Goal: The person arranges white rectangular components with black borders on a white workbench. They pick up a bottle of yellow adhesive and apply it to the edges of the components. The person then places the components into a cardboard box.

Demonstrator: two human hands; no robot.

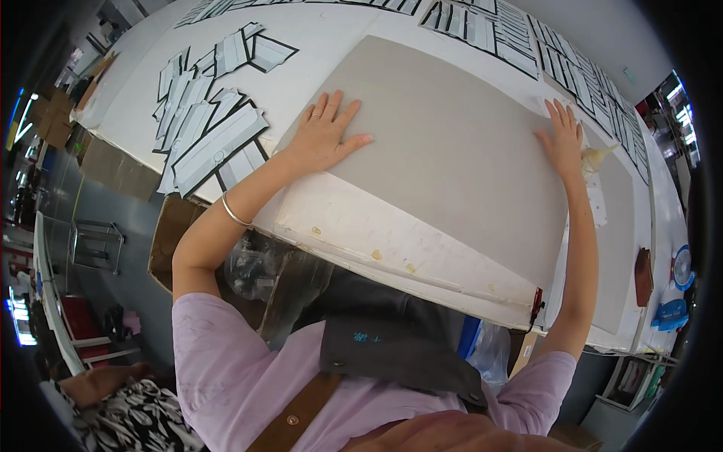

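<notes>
Grey board (444,151) lay flat on the white tabletop (324,53), between the hands; it seemed already set out, its face bare, with no strip on it. Black-edged strips (218,147) sat heaped at left, more in rows at far right. Left hand (322,137) rested palm-down on the board's left side; right hand (563,145) reached its right edge. Each grip was open, fingers spread, holding nothing.

- From my remote station I find blue, handwritten-looking marking (367,337) on the dark apron (403,369); I cannot read its characters with certainty
- I note one small pale label (528,351) on brown cardboard (517,364) at lower right; its print is too small for me to read
</notes>
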